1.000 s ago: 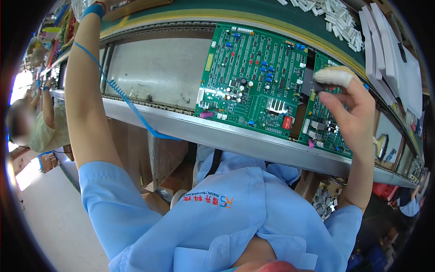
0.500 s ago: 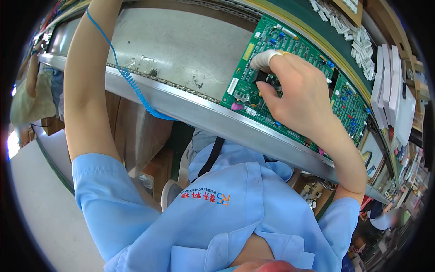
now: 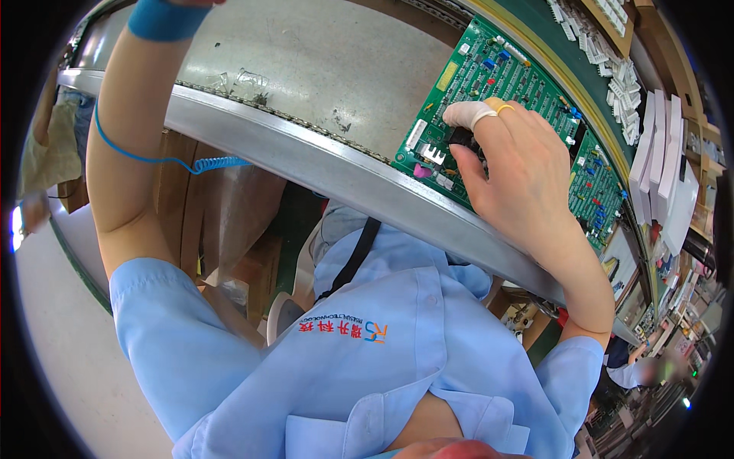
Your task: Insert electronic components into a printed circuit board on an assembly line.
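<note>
A green circuit board point(image 3: 478, 69) packed with small parts lies on the conveyor. Over its near part is my right hand point(image 3: 524, 164), thumb and index finger closed on a black block-shaped component point(image 3: 461, 138) at the board's surface. White finger cots cover its index fingertip, and a yellow band circles a finger. Whether the component is seated in the board cannot be seen. My left hand point(image 3: 197, 2) shows only a sliver at the top edge; its fingers are out of sight. A blue wrist strap point(image 3: 164, 19) with a coiled cord point(image 3: 218, 163) is on that arm.
A second green board point(image 3: 596, 187) lies to the right on the conveyor. The metal rail point(image 3: 306, 141) with its chain runs along the near side. White connectors point(image 3: 623, 92) are heaped at the far right, beside stacked white trays point(image 3: 650, 153). Other people are at the far edges.
My left arm has drawn back toward me and left, bringing the wrist strap into view, and the cord has swung left. The board and my right hand sit slightly farther right in view.
</note>
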Motion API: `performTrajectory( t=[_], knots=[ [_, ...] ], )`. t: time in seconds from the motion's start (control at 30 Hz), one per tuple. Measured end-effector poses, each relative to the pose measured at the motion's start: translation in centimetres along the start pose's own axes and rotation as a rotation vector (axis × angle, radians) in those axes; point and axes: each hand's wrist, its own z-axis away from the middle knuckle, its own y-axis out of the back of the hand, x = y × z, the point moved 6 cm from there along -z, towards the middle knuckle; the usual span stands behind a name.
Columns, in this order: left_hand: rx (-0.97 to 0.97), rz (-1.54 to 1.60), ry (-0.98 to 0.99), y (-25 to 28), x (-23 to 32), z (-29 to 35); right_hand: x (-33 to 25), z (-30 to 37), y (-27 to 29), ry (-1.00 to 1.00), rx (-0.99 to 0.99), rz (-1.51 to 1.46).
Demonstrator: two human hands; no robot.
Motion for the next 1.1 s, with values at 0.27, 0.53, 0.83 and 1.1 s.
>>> performTrajectory(
  t=[0.27, 0.53, 0.83, 1.1],
  knots=[
    [-0.359, 0.389, 0.333, -3.8, 1.9, 3.9, -0.1, 0.6, 0.0, 0.069, 0.121, 0.064],
    [-0.431, 0.189, 0.057, -5.0, 4.2, 6.2, 0.7, 1.1, 0.7, -0.006, 0.027, 0.039],
    [-0.447, -0.081, -0.193, -8.4, 5.4, 9.0, 5.8, 4.5, 5.2, -0.329, 0.131, -0.2],
    [-0.464, -0.137, -0.248, -9.3, 6.0, 9.2, 7.6, 7.1, 5.7, -0.408, 0.141, -0.252]
  ],
)
